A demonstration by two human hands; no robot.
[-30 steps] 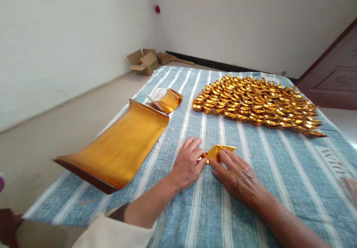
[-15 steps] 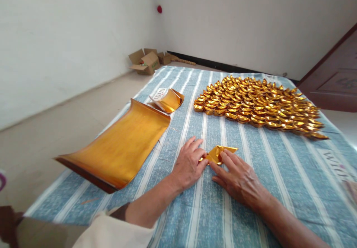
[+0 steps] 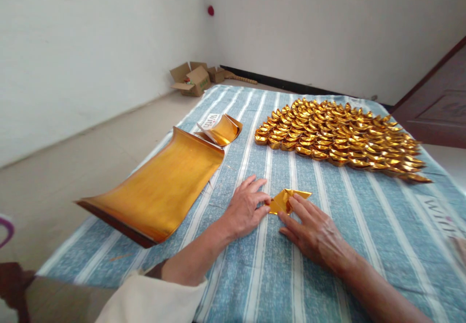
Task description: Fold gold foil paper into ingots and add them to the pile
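A partly folded piece of gold foil paper [image 3: 282, 201] lies on the striped cloth, its pointed end to the right. The thumb and forefinger of my left hand [image 3: 249, 206] pinch its left end, while the other fingers of that hand are bent and a little apart. From the right, my right hand [image 3: 315, 228] grips the piece against the cloth with its fingertips, covering part of the lower right side. Beyond my right hand stand many folded gold foil ingots [image 3: 338, 136], packed in close rows.
Left of my hands lies a large stack of gold foil sheets [image 3: 156, 187] with curled ends. A smaller curled gold piece [image 3: 224, 131] is behind it. The blue and white striped cloth [image 3: 240, 274] covers the table. An opened cardboard box [image 3: 194, 80] sits on the floor by the wall.
My left fingertips have shifted slightly, showing more of the foil's left end. My right forefinger has drawn back a little from the left part. The whole view has moved slightly.
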